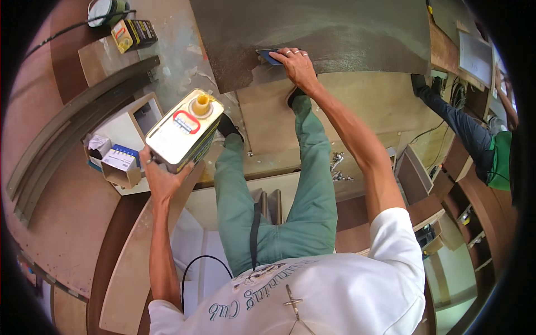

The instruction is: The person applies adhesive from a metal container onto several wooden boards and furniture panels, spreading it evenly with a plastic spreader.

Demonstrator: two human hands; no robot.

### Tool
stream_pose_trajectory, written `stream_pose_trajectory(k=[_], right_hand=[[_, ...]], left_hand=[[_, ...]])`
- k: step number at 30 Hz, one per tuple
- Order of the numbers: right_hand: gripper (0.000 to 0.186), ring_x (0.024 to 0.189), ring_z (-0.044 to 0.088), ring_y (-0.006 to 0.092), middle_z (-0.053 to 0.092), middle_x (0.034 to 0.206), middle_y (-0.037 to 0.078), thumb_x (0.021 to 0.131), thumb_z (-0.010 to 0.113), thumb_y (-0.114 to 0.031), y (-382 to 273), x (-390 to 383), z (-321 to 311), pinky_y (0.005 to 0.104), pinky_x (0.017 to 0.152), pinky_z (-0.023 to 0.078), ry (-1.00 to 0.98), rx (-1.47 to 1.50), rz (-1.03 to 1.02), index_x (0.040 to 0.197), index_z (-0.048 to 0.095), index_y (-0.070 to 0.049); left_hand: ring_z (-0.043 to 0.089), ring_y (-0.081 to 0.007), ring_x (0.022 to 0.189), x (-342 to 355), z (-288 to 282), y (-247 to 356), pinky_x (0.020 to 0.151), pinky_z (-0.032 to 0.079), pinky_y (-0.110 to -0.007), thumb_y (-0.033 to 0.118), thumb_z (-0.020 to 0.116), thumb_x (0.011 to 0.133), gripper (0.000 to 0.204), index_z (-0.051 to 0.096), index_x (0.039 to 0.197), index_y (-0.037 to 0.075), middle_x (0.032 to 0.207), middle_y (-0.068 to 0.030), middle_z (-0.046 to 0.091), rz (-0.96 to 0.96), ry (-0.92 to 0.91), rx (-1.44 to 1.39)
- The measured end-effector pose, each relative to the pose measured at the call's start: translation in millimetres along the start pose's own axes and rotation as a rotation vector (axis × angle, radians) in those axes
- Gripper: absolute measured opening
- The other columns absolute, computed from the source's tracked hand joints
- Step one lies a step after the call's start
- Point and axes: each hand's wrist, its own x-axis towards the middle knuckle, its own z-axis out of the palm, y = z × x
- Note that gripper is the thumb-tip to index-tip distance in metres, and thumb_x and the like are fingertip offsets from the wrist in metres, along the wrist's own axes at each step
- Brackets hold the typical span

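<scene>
So the right hand's grip (298, 68) is clamped on a flat blue spreader (272, 58), sitting on a shiny dark brown sheet (346, 33) near its closest edge, with loads of open surface to the right. Left hand's grip (164, 180) is wrapped round a rectangular metal can with a yellow spout (177, 134), by the sheet's near left corner in this view. Small cardboard box (124, 176) further left.

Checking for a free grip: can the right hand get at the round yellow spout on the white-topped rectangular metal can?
Probably not as is: the right hand holds a flat blue spreader on the dark brown panel. Otherwise the way to the spout looks free.
</scene>
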Motion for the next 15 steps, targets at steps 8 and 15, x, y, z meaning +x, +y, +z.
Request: stream_pose_trajectory(k=[8, 15], right_hand=[[0.048, 0.128, 0.061, 0.0285, 0.067, 0.138, 0.007, 0.097, 0.055, -0.009, -48.7, -32.5, 44.9, 0.0481, 0.109, 0.045, -0.046, -0.082, -0.042, 0.142, 0.066, -0.022], [0.048, 0.127, 0.061, 0.028, 0.067, 0.136, 0.008, 0.097, 0.056, -0.01, -71.5, -59.9, 48.6, 0.0472, 0.109, 0.045, -0.137, -0.079, -0.106, 0.142, 0.066, -0.021]], left_hand=[[0.053, -0.031, 0.125, -45.8, -22.7, -77.4, 0.11, 0.044, -0.046, 0.023, 0.099, 0.062, 0.108, 0.036, 0.147, 0.002, 0.135, -0.0183, 0.05, -0.118, 0.03, -0.089], [0.058, -0.0303, 0.126, -54.4, -26.4, -87.6, 0.11, 0.047, -0.044, 0.018, 0.099, 0.065, 0.102, 0.037, 0.144, 0.003, 0.137, -0.0193, 0.055, -0.168, 0.042, -0.132]])
